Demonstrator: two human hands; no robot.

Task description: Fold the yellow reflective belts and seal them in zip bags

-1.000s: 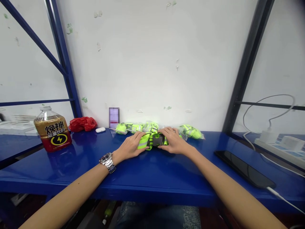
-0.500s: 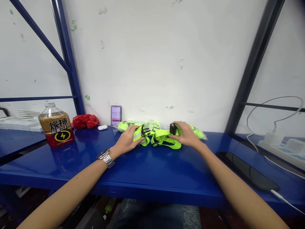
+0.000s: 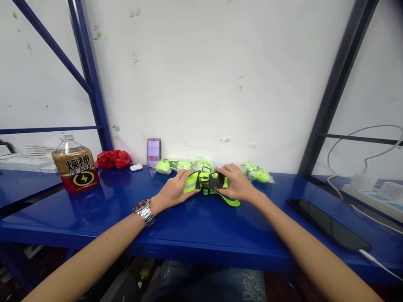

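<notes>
A fluorescent yellow-green strap [image 3: 190, 183] with grey reflective stripes lies between my hands, above the blue table [image 3: 201, 226]. My left hand [image 3: 174, 191] pinches its left part beside a black pronged buckle piece [image 3: 203, 180]. My right hand [image 3: 236, 183] is closed on the black buckle socket [image 3: 215, 180] at the strap's other end. The two buckle pieces face each other at close range; whether they are joined is too small to tell. A loose strap end hangs below my right hand. Bagged yellow-green straps [image 3: 256, 172] lie behind, along the wall.
At the left stand a large drink bottle [image 3: 77, 165] and a red plastic bag [image 3: 113, 159]. A white case [image 3: 136, 167] lies near an upright phone [image 3: 154, 152]. On the right are a black phone [image 3: 329, 224] with a cable and a power strip [image 3: 378, 197].
My hands have come closer together, bringing the buckle socket left and down to the pronged piece. The strap loop that stood between them has folded down.
</notes>
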